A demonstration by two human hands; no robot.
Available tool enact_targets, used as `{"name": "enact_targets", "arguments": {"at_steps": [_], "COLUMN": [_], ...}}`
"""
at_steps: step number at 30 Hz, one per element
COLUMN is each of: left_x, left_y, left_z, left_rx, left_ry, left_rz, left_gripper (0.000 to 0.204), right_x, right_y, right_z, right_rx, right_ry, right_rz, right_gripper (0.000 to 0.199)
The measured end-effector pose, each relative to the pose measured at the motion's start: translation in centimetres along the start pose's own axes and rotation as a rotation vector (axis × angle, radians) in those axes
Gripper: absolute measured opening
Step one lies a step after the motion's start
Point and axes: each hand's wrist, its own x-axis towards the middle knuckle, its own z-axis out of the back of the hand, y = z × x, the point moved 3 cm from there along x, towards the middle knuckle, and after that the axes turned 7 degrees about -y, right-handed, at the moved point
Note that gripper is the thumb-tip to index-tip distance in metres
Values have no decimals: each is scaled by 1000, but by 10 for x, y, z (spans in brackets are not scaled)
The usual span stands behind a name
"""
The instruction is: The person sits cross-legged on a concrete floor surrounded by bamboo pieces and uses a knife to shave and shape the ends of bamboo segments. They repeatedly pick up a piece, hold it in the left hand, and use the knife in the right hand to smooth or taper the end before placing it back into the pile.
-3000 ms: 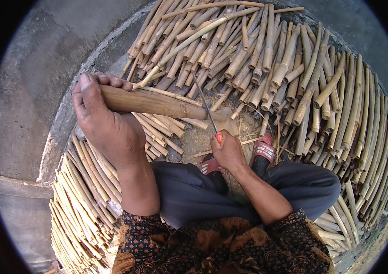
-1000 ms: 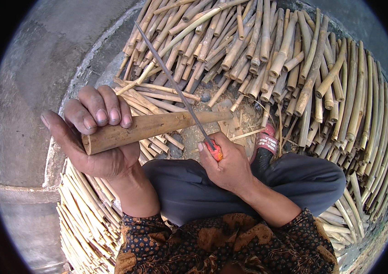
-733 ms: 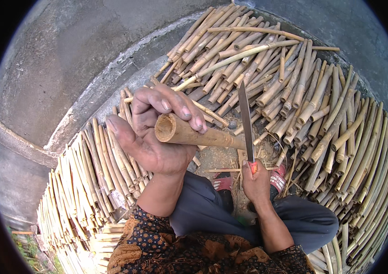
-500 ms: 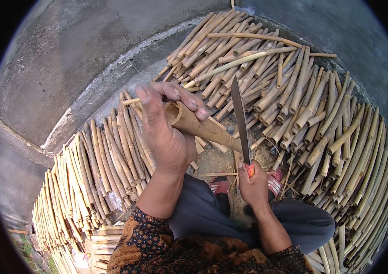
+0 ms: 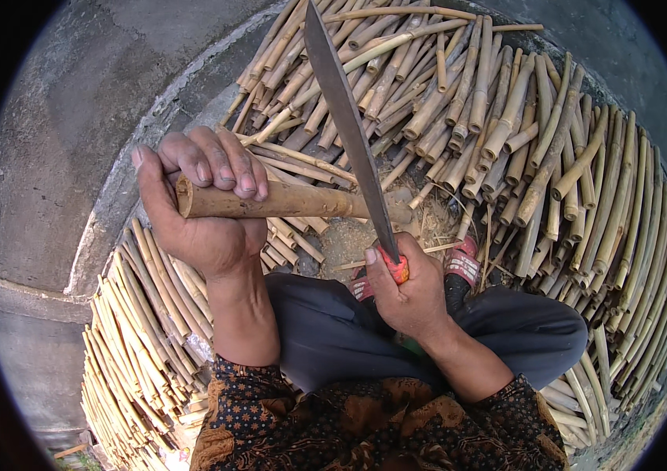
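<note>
My left hand is wrapped around one end of a bamboo pole, which reaches away to the right, toward the ground in front of my feet. My right hand grips the red handle of a long machete. The dark blade points up and to the left, passing in front of the pole toward its far end. Whether the edge touches the bamboo I cannot tell.
Stacked bamboo poles fill the far side and curve round to the right. Another pile of paler poles lies at the left. A grey wall stands behind. My red sandals rest on ground strewn with shavings.
My left hand has moved left, and the bamboo pole now lies more level across the view. The machete has come nearer, its blade leaning further left. The view has shifted.
</note>
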Motion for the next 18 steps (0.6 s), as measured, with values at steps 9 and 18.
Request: {"name": "enact_targets", "arguments": {"at_steps": [9, 18], "left_x": [3, 9], "left_y": [1, 3], "left_z": [1, 0], "left_rx": [-130, -206], "left_ry": [165, 273], "left_rz": [52, 138], "left_gripper": [57, 57], "right_x": [-2, 11], "right_y": [-23, -33], "right_z": [-2, 3], "right_rx": [-61, -213], "right_ry": [68, 113], "right_rz": [-168, -394], "right_gripper": [27, 26]}}
